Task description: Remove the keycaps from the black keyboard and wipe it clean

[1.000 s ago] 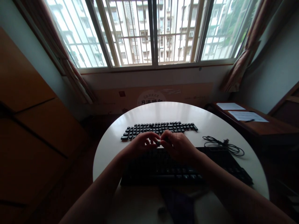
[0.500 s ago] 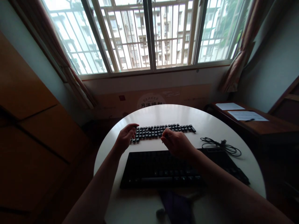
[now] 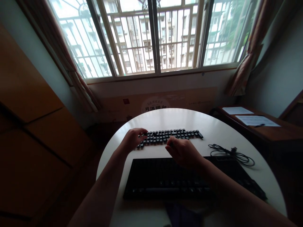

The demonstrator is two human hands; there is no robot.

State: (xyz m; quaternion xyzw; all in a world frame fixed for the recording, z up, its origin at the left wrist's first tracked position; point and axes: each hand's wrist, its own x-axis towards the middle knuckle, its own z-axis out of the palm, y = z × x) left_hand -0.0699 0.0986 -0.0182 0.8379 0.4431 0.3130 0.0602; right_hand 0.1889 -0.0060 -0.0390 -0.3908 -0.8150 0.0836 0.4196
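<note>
Rows of loose black keycaps (image 3: 172, 135) lie on the round white table (image 3: 213, 126), beyond a black keyboard (image 3: 163, 179) that has many bare switches. My left hand (image 3: 132, 140) rests at the left end of the keycap rows, its fingers bent and pinched down on a keycap there. My right hand (image 3: 183, 153) hovers over the keyboard's far edge, just short of the keycap rows. Its fingers are curled closed, and what they hold is too dark to make out.
A coiled black cable (image 3: 233, 153) lies on the table to the right of the keyboard. A dark cloth (image 3: 182, 216) sits at the near table edge. A wooden side desk (image 3: 267, 130) with papers (image 3: 257, 120) stands at the right, a barred window (image 3: 153, 34) behind.
My hands were pinched together over the keyboard. They have parted: the left moved to the left end of the keycap rows, while the right stayed near the middle. The view tilted slightly.
</note>
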